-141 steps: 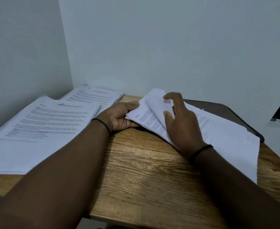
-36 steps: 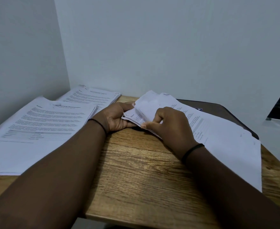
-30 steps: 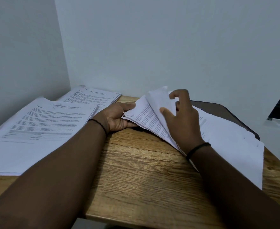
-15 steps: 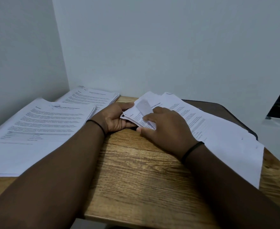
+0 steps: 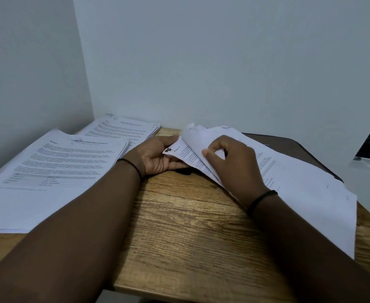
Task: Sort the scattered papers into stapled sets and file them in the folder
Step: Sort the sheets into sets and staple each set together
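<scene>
1. The left hand (image 5: pixel 157 157) grips the corner of a loose pile of white printed paper sheets (image 5: pixel 293 180), thumb on top.
2. The right hand (image 5: pixel 234 162) has curled fingers that pinch the top sheet and lift it.
3. This pile lies on a dark brown flat folder (image 5: pixel 297 147), covering most of it.
4. Two other white printed stacks rest at the left: a near one (image 5: pixel 48 171) and a far one (image 5: pixel 125 129), on the wooden table (image 5: pixel 179 226).
</scene>
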